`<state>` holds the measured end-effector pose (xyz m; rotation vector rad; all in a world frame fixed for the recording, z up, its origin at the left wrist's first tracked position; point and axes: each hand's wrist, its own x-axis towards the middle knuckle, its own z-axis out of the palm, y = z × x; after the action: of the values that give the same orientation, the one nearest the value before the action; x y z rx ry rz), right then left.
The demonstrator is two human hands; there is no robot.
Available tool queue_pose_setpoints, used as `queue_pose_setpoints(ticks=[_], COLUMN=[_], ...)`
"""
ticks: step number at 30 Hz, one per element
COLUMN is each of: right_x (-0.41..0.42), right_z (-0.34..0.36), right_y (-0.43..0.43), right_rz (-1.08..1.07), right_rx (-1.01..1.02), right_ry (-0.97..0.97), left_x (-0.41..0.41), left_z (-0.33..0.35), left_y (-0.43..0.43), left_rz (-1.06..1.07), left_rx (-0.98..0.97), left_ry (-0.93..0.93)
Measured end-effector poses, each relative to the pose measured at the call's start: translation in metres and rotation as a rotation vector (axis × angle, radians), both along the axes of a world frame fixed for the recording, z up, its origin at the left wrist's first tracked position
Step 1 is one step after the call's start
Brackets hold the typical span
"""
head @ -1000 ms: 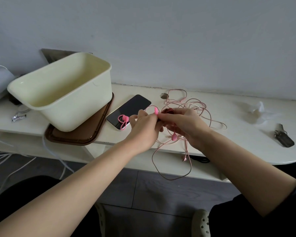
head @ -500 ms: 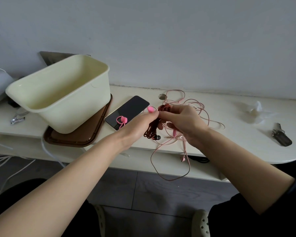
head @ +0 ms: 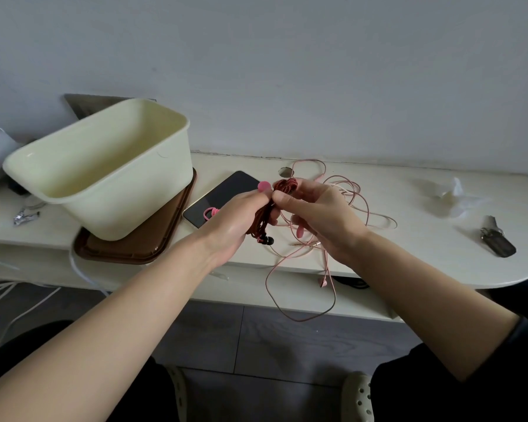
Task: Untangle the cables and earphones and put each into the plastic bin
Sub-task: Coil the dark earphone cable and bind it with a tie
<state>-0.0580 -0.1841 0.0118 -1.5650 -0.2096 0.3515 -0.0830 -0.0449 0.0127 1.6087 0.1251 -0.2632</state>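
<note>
Evidently both hands meet just above the near edge of the desk [head: 424, 257] so the knot can be worked in the air, slack hanging free. The left hand [head: 235, 222] grips the bunched red earphones [head: 264, 219], fingers [head: 258, 197] curled round the braid. The right hand [head: 320, 217] pinches the bundle's top, and the pink cable [head: 346, 188] trails beneath it. The plastic bin [head: 110, 205] stands to the left on a brown tray [head: 128, 254], no cable visible inside.
</note>
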Motion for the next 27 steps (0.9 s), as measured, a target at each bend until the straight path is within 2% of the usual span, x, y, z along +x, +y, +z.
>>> queue_pose_setpoints(ticks=[6,13,20,27], right_x=[-0.0002,0.0028,0.0057,0.0017], right_z=[-0.0024,-0.0084,-0.0099,-0.0104], right_y=[-0.0010,-0.0014,-0.0004,-0.0003], right_rz=[0.040,-0.002,-0.188,-0.195], right_rx=[0.111,0.082,-0.309,-0.421], right_ry=[0.031,0.018,-0.353,-0.536], left_x=[0.0023,0.0012,-0.0029,-0.0013], left_z=[0.0002,0.0014,0.0054,0.0003], left_y=[0.0040,0.0056,0.0059,0.0051], left_rz=[0.027,0.032,-0.013,0.046], left_rx=[-0.112,-0.249,-0.234,-0.188], left_ry=[-0.043,-0.039,0.004,0.085])
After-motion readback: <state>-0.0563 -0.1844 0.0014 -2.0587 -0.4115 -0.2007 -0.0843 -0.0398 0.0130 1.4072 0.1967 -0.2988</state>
